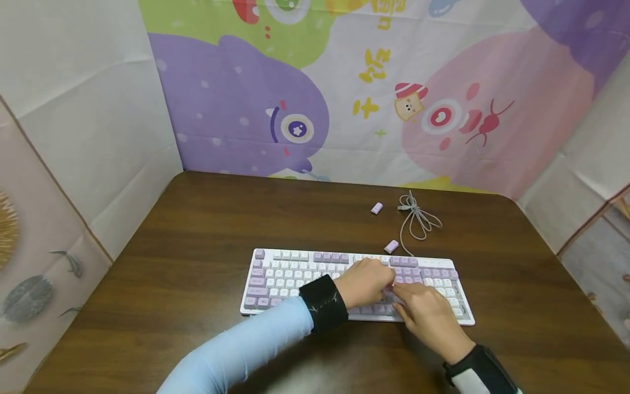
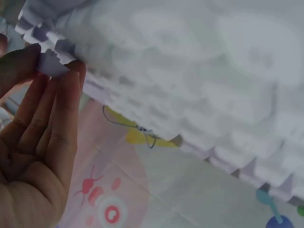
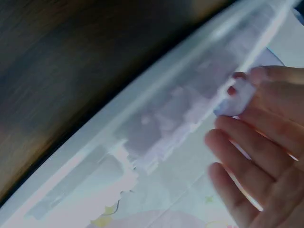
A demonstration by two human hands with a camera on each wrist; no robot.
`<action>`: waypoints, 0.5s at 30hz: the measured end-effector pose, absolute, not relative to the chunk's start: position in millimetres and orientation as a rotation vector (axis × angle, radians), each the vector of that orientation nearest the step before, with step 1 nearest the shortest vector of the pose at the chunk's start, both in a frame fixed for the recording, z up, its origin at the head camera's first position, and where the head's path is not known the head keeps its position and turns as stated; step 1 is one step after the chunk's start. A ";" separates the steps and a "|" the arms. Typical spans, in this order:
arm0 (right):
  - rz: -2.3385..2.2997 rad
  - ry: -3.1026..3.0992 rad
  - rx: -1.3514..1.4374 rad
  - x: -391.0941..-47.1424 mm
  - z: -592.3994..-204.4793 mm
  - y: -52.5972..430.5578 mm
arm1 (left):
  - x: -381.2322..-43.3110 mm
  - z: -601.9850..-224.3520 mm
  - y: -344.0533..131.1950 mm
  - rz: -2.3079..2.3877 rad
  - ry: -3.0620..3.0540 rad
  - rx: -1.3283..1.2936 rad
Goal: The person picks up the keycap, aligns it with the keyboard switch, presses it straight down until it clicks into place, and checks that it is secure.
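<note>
A white and lavender keyboard (image 1: 295, 272) lies on the brown table. Both hands meet over its right part. In the left wrist view, a small lavender keycap (image 2: 51, 64) is pinched between the thumb and fingertips of my left hand (image 2: 40, 142), with its underside stem showing. My right hand (image 3: 266, 137) holds the same-looking keycap (image 3: 240, 98) at its fingertips, the other fingers spread and slightly bent. Seen from the head, my left hand (image 1: 366, 283) and right hand (image 1: 430, 314) touch at the fingertips, and the keycap is hidden there.
Behind the keyboard, one loose lavender keycap (image 1: 391, 247) lies close to its back edge and another keycap (image 1: 377, 208) farther back. A bundled grey USB cable (image 1: 420, 219) runs from the keyboard's back. A printed cartoon cloth (image 1: 354, 142) hangs behind the table (image 1: 197, 230).
</note>
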State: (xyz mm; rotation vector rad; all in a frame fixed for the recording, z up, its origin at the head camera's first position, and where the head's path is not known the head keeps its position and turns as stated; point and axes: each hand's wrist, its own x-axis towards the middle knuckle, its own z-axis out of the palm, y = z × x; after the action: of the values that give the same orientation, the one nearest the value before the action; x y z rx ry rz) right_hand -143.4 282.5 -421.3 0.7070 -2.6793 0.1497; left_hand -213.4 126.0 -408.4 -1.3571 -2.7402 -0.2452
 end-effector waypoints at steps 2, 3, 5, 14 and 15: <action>0.138 -2.644 0.704 -145.8 -424.6 280.8 | -211.8 -410.8 126.2 -0.258 -2.736 -1.341; 0.140 -2.629 0.693 -146.9 -426.1 280.7 | -211.3 -411.9 126.4 -0.265 -2.735 -1.332; 0.154 -2.617 0.677 -149.0 -429.6 281.1 | -210.3 -413.7 126.7 -0.284 -2.730 -1.324; 0.207 -2.628 0.636 -155.6 -441.2 281.6 | -205.5 -419.1 123.1 -0.328 -2.729 -1.313; 0.214 -2.629 0.630 -156.3 -441.8 281.6 | -205.0 -419.1 122.4 -0.321 -2.731 -1.307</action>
State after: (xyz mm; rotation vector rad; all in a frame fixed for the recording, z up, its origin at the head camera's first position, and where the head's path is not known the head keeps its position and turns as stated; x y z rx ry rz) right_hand -156.3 281.6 -441.8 0.6295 -2.6292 0.2137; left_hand -205.0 122.4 -419.1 -1.3071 -2.7314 -0.3207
